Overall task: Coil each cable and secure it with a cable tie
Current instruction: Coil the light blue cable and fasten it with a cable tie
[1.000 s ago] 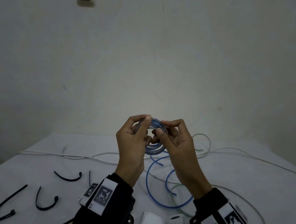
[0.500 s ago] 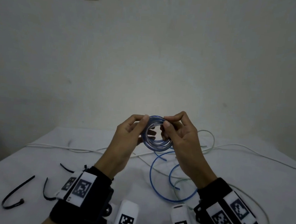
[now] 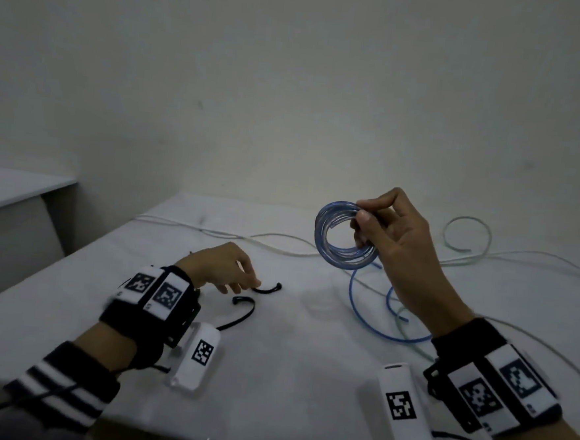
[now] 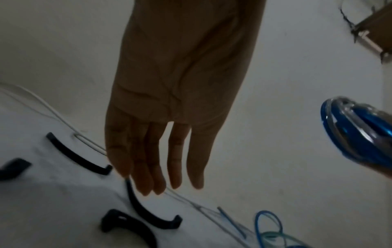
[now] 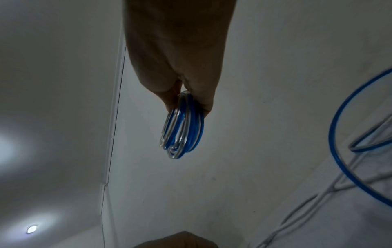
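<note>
Holding the blue-and-clear coil up above the tabletop, we pinch its rim between the thumb and curled fingers of our right hand. That coil is a tight ring of several glossy, smooth plastic-jacketed turns, some bright blue and some clear or silvery, stacked side by side. Seen from the head view it stands nearly upright, its open face turned toward us, over the middle of the tabletop toward the far edge. From the right wrist view the same turns hang edge-on below our fingertips.

Our left hand is low over the tabletop left of the middle, fingers extended and close together, their tips just at one end of a black cable tie. Whether they actually touch it we cannot tell; the left wrist view is blurred there. This tie is a thin, matte, flat strip bent into a shallow curve, its long axis running left to right across the tabletop, with a small blocky head at the right end. A second black tie lies just nearer us, curved like a hook, and a third shows in the left wrist view.

Loose loops of blue cable lie on the tabletop below the coil, tangled with a pale greenish cable and a thin white cable that runs along the far edge. The tabletop covering is plain, pale and matte.
</note>
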